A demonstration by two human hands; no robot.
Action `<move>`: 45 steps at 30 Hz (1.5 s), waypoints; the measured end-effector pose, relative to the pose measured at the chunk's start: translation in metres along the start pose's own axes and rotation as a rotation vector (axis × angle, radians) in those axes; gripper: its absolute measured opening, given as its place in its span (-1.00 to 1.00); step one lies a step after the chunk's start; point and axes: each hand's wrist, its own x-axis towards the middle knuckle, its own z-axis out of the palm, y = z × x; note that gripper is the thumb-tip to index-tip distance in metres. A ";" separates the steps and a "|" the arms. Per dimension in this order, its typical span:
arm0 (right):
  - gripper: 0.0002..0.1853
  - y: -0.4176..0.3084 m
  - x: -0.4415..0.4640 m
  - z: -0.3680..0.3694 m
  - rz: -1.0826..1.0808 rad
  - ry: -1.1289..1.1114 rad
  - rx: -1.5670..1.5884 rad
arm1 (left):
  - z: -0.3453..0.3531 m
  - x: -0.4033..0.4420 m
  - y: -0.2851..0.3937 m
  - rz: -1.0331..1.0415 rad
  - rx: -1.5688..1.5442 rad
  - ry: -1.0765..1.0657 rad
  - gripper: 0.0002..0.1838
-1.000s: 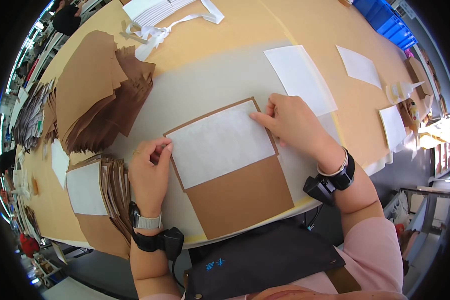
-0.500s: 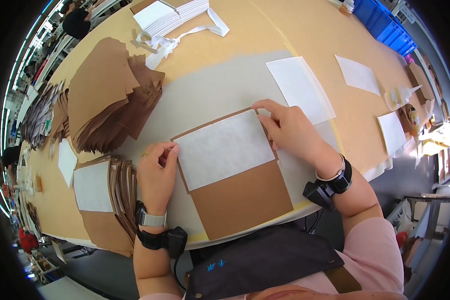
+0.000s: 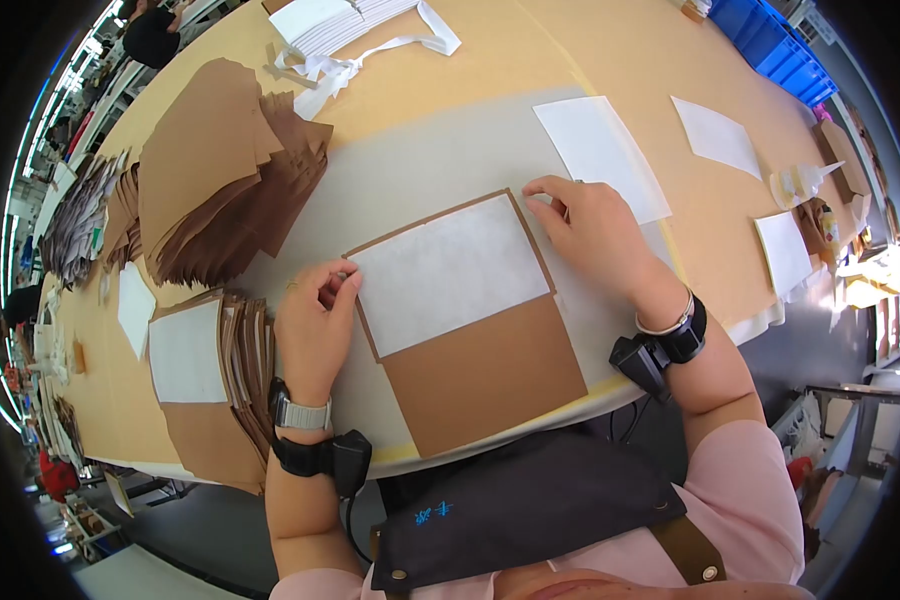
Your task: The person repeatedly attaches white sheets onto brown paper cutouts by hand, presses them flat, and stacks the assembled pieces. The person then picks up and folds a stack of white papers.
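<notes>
A brown panel (image 3: 490,355) lies flat on the grey part of the table in front of me. A white rectangular sheet (image 3: 450,270) covers its upper part, leaving a narrow brown border at the top and left. At the upper left corner, my left hand (image 3: 317,310) pinches the panel's edge between thumb and fingers. My right hand (image 3: 592,228) is just off the upper right corner, holding nothing, its thumb and index finger slightly apart and the other fingers curled.
Left of the panel stand a tall pile of brown sheets (image 3: 205,160) and a stack of white-topped brown panels (image 3: 195,350). Loose white sheets (image 3: 600,155) lie to the right, near a glue bottle (image 3: 800,183). A blue crate (image 3: 770,50) and white strips (image 3: 370,65) are farther back.
My right hand has come away from the panel's upper right corner, moving slightly right and up. My left hand stays at the left corner. The whole view has shifted a little.
</notes>
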 end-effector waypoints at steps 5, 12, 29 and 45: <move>-0.74 -0.017 -0.021 -0.015 -0.005 -0.048 0.006 | -0.002 0.000 -0.004 -0.070 -0.052 0.012 -0.78; -0.53 -0.032 -0.092 -0.006 -0.146 0.008 -0.140 | -0.029 -0.044 0.011 0.038 0.047 -0.026 -0.68; -0.31 -0.023 -0.112 0.018 -0.247 0.021 -0.224 | -0.012 -0.075 0.014 0.132 0.088 -0.106 -0.61; -0.34 -0.023 -0.110 0.016 -0.282 0.012 -0.204 | -0.009 -0.062 0.033 0.225 0.192 -0.081 -0.51</move>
